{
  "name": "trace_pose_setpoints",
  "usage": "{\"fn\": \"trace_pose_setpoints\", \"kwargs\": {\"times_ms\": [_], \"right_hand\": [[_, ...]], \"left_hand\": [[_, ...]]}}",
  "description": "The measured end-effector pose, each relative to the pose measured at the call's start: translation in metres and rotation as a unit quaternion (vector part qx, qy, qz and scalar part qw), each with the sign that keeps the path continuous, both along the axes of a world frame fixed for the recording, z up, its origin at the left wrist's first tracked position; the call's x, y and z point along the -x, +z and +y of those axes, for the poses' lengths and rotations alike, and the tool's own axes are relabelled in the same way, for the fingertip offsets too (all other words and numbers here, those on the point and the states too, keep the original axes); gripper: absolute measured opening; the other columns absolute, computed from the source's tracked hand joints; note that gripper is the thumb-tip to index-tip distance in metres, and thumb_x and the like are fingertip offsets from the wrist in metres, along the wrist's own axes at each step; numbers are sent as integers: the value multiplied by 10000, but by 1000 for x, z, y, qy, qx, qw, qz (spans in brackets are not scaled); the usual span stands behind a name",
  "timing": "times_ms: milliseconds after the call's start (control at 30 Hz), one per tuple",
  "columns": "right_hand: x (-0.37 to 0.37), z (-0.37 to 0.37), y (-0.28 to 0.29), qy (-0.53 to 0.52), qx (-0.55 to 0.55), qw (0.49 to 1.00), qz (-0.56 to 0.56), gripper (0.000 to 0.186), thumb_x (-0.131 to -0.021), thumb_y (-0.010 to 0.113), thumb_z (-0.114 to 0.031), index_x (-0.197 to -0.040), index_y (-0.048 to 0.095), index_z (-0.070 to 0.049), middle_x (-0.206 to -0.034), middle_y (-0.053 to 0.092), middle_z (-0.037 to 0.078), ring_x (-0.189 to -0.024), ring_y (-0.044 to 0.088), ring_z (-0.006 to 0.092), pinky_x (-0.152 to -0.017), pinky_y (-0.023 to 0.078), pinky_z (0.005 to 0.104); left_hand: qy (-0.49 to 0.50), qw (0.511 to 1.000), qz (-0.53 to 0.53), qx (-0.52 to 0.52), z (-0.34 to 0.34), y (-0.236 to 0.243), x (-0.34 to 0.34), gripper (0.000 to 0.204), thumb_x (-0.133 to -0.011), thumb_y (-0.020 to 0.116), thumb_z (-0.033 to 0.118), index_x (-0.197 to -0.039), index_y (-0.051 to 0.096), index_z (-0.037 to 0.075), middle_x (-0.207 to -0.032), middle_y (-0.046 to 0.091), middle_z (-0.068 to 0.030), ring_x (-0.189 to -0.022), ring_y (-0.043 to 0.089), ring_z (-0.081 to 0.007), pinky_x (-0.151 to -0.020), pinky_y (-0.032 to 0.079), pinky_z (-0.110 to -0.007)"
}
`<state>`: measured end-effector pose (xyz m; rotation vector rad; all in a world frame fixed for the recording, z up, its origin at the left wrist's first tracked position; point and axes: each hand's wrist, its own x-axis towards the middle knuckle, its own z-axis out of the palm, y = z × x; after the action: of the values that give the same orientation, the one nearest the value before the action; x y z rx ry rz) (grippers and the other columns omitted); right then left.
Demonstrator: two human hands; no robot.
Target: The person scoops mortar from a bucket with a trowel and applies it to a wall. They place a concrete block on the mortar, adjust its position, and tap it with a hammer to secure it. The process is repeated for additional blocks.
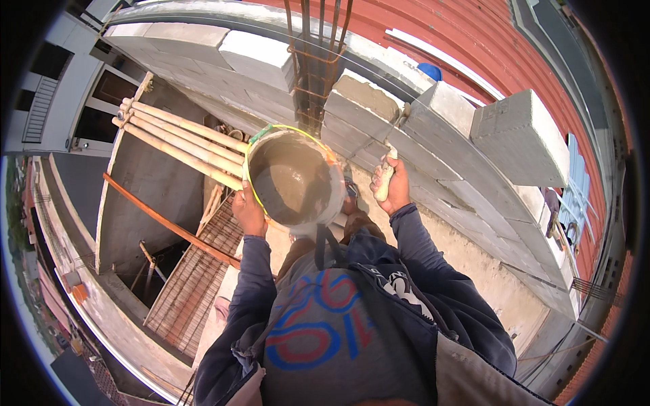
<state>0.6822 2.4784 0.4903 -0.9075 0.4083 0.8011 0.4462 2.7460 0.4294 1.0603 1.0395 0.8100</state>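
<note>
My left hand (249, 211) grips the side of a round bucket (328, 213) with a yellow-edged rim, held in front of my body. Grey wet mortar (288, 179) lies inside it. In my right hand (398, 189) is the pale handle of a trowel (386, 177), fingers closed round it. The trowel's thin metal end reaches up to the top of the block wall, beside a light block (349, 118). Grey mortar (369, 98) is spread on that block's upper face. How much of the blade touches the wall I cannot tell.
Vertical steel bars (315, 54) rise from a gap in the wall. A loose grey block (521, 135) stands on the wall at right. Bamboo poles (183, 139) jut in at left, above a drop with a steel grid (196, 271). Red roofing (433, 27) lies beyond.
</note>
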Motion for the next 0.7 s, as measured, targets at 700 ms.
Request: {"fn": "trace_pose_setpoints", "kwargs": {"times_ms": [700], "right_hand": [[-28,-66,206,185,524,617,-558,362,-1008,623,-169,-1338,536,-50,-825,637,109,-600,630,213,-552,512,375]], "left_hand": [[64,996,56,-20,34,-85,105,438,-1108,618,355,-751,567,106,-707,563,64,-639,438,-27,-578,369,-230]]}}
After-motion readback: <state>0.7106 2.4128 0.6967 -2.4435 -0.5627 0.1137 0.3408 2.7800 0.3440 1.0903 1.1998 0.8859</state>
